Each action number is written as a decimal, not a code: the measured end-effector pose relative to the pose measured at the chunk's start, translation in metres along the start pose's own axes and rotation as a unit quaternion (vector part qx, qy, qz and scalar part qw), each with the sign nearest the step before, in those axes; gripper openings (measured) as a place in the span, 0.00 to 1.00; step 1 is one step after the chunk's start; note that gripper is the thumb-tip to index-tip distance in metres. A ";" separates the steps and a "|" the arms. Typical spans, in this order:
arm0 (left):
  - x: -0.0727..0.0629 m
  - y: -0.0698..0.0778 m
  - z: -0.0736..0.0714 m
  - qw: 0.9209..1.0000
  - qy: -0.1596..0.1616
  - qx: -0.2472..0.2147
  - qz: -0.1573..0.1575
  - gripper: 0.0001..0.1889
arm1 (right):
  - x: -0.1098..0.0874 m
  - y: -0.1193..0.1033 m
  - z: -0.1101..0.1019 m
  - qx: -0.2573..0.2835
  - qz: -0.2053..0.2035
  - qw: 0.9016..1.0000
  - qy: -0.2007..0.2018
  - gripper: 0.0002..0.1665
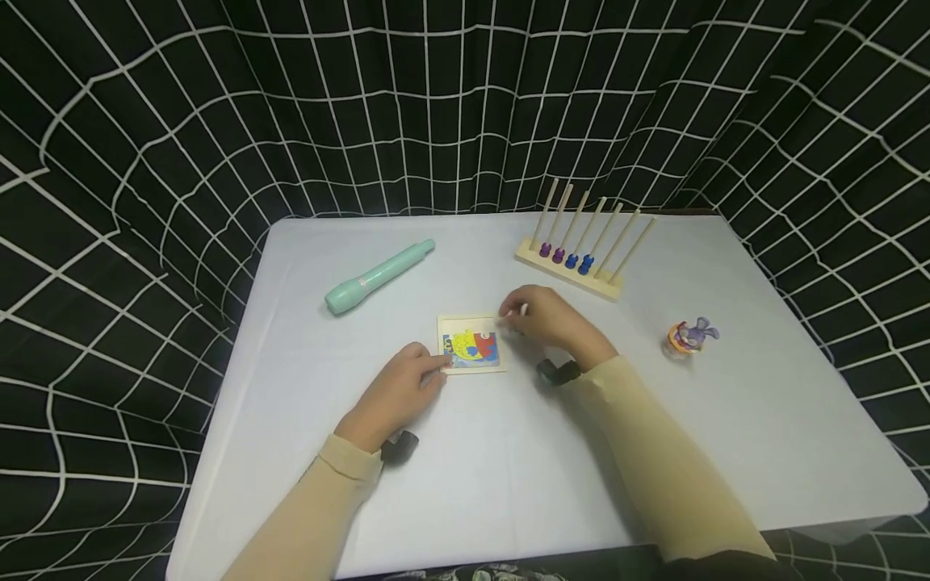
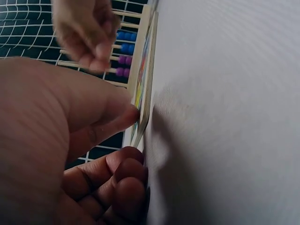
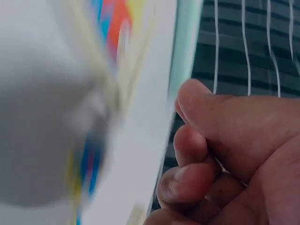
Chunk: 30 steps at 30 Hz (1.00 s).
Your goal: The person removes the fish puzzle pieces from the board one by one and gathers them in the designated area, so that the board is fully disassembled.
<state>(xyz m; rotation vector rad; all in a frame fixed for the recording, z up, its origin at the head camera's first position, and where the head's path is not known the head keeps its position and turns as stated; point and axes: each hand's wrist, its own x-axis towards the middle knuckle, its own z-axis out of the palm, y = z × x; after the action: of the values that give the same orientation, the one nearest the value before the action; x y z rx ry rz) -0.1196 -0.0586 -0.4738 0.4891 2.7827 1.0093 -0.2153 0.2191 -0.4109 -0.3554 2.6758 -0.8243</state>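
A small square wooden puzzle [image 1: 475,349] lies flat on the white table, with a yellow, red and blue picture and a pale strip along its upper part. My left hand [image 1: 395,395] holds its lower-left corner, fingertips at the frame [image 2: 149,79]; the other fingers curl beside it. Over the upper-right corner hovers my right hand [image 1: 545,316], thumb and fingers drawn together. The right wrist view has these fingers [image 3: 187,180] curled, and a blurred coloured strip [image 3: 89,164] below the puzzle's corner. Whether anything sits between the right fingertips cannot be made out.
A mint-green tube with a wider end [image 1: 378,277] lies at the back left. At the back right stands a wooden peg abacus [image 1: 570,270] with purple and blue beads. A small toy with purple ears [image 1: 686,337] sits on the right. Dark gridded cloth surrounds the table.
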 end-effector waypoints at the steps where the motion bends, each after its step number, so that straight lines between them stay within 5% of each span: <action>1: -0.001 0.000 -0.001 1.000 0.001 -0.002 0.001 0.19 | 0.004 -0.010 0.007 -0.009 -0.017 1.000 -0.014 0.09; 5: -0.002 0.000 -0.002 1.000 0.007 -0.006 0.010 0.17 | 0.017 -0.038 0.034 -0.040 -0.048 0.996 -0.066 0.14; 10: -0.002 0.001 -0.003 1.000 0.011 0.003 0.022 0.15 | 0.026 -0.048 0.050 -0.070 -0.058 0.993 -0.079 0.18; 30: -0.001 -0.002 -0.003 0.999 0.013 0.026 0.042 0.15 | 0.035 -0.057 0.051 -0.088 -0.071 0.987 -0.111 0.16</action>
<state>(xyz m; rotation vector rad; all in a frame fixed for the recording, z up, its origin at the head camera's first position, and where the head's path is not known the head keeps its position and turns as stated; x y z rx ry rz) -0.1204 -0.0625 -0.4728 0.6100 2.8380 0.9697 -0.2207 0.1370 -0.4257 -0.6466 2.5395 -0.5499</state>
